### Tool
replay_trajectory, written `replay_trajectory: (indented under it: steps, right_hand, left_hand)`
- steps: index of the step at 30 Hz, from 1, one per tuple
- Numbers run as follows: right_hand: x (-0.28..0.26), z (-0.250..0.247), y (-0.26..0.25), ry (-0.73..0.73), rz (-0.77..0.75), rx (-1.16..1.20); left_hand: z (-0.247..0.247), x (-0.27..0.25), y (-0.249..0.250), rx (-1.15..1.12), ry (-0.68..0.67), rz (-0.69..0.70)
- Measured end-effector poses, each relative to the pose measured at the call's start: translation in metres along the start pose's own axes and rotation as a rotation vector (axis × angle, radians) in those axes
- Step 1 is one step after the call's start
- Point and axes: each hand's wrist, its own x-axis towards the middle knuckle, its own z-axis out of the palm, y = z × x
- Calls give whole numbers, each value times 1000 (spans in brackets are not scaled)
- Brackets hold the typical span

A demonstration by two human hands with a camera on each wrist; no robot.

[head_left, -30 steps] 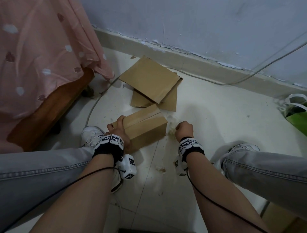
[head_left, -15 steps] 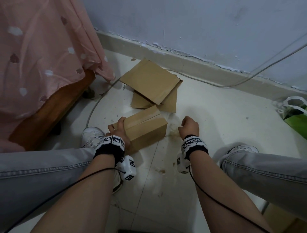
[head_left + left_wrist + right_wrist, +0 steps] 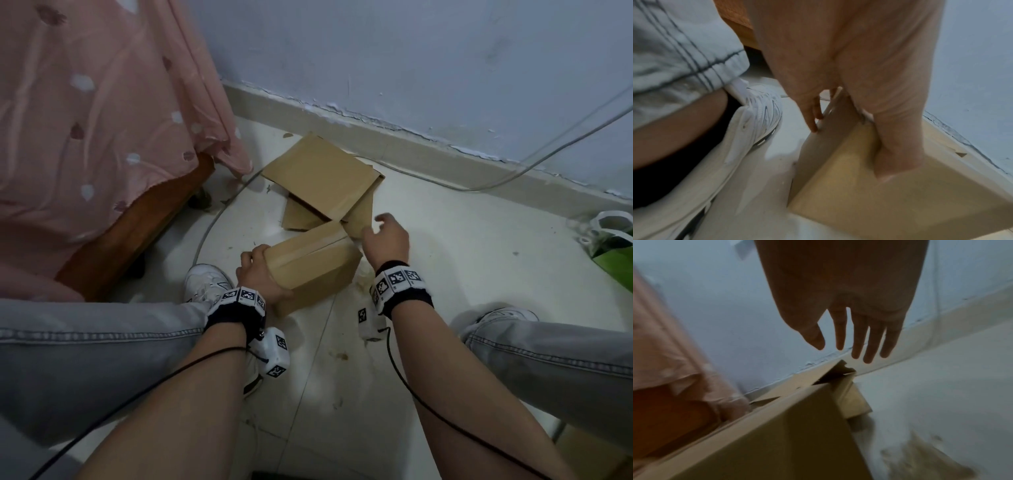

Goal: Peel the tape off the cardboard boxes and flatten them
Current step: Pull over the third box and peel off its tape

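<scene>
Two hands work one taped cardboard box: left hand clamps its near end, right hand hovers spread-fingered at the far end, and should pick up the tape edge there, peeling low.

matt brown cardboard box; glossy tape strip.

From my remote feed: a brown cardboard box at centre; at ten o'clock, pink cloth spotted white and maroon; at three o'clock, a green bag; pale blue wall.
</scene>
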Motion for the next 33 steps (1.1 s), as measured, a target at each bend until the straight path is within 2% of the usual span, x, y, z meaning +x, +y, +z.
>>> replay_trajectory:
  steps: [3,5,10,15,17,20,24,27,31,33]
  right_hand:
    - [-11,9,-35,-218,-187,-10]
    - [-17,20,-51,-301,-238,-60]
    - [-27,27,-66,-425,-265,-324]
    - [-30,11,-66,-523,-249,-163]
    - [-32,1,-67,-556,-245,-92]
    - [-36,-13,-77,-644,-175,-18]
    - [-44,-14,-89,-723,-157,-60]
    - [-47,-1,-74,-745,-111,23]
    - [-52,10,-38,-757,34,129]
    - [-50,11,-29,-787,74,210]
  left_hand:
    - [-5,-2,11,-44,39,101]
    - [-12,-4,19,-95,43,153]
    - [-31,-8,32,-189,79,251]
    - [-46,-13,42,-324,116,316]
    - [-50,-17,46,-296,116,299]
    - [-56,-19,56,-119,159,295]
    - [-57,-20,68,57,180,352]
    - [-49,-18,60,127,124,326]
    - [-42,-13,26,247,25,149]
    - [-41,-11,15,228,-18,113]
